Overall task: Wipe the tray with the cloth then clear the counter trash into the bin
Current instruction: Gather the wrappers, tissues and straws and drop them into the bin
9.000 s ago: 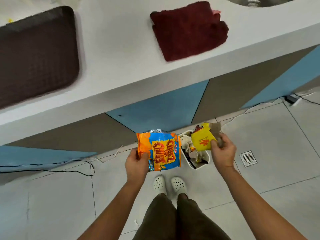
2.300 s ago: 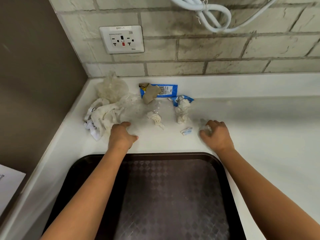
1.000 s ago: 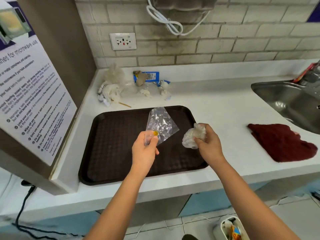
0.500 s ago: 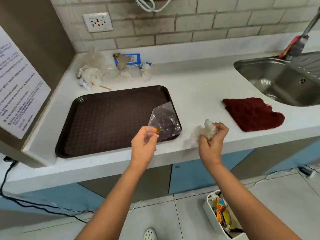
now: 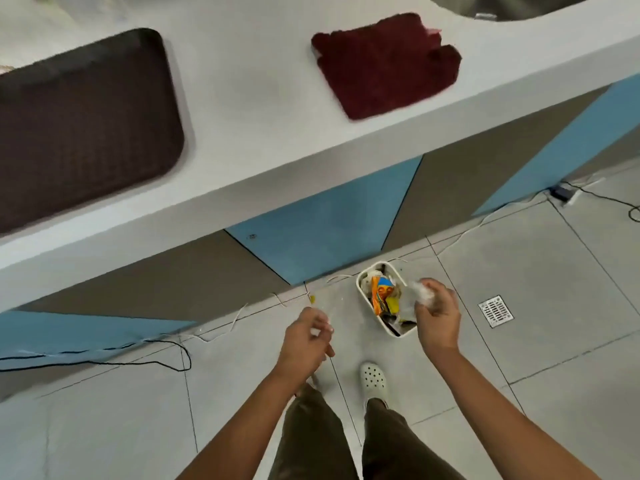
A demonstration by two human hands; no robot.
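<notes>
A small white bin (image 5: 362, 296) stands on the floor against the cabinet base, filled with orange and yellow wrappers. My right hand (image 5: 437, 315) hovers over the bin's right side and grips a crumpled clear plastic wad (image 5: 415, 294). My left hand (image 5: 306, 337) is left of the bin, above the floor tiles, pinching a thin clear plastic wrapper (image 5: 323, 311) that is hard to make out. Up on the white counter (image 5: 249, 109) lie the dark brown tray (image 5: 83, 123) at the left and the maroon cloth (image 5: 386, 62) at the right.
A black cable (image 5: 138, 355) and a thin white wire (image 5: 239, 315) run along the floor by the cabinet base. A metal floor drain (image 5: 495, 310) sits right of the bin. A plug adapter (image 5: 561, 194) lies at the far right. My white shoe (image 5: 373, 379) is below the bin.
My view has tipped down from the counter to the floor. Both hands have come down off the counter edge with their plastic scraps, the right one now over the bin.
</notes>
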